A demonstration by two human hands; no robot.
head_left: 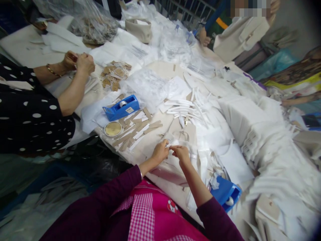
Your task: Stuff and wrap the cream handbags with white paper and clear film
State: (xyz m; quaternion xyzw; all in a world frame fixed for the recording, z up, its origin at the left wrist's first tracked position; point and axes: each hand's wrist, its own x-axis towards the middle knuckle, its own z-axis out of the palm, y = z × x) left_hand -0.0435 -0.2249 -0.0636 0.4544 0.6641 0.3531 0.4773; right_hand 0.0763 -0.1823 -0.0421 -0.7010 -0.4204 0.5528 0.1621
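Observation:
My left hand [160,151] and my right hand [181,154] meet at the fingertips, both closed in a pinch. Between them is a small whitish bit, too small to name. They are just above a beige handbag [170,174] that lies at the table's near edge, with clear wrapping around its upper part. Just beyond my fingers is a ring-like fitting [184,135] on the beige material. White foam tubes [184,108] lie in a heap farther off. To the left are loose beige and white strips [136,129].
A blue tape dispenser [121,107] stands left beside a round tin [112,129]; another blue dispenser [225,194] is near my right forearm. Brown tags [115,73] lie by a co-worker's hands [84,63]. Beige stacked pieces [253,130] fill the right. Another person holds a beige bag [240,38].

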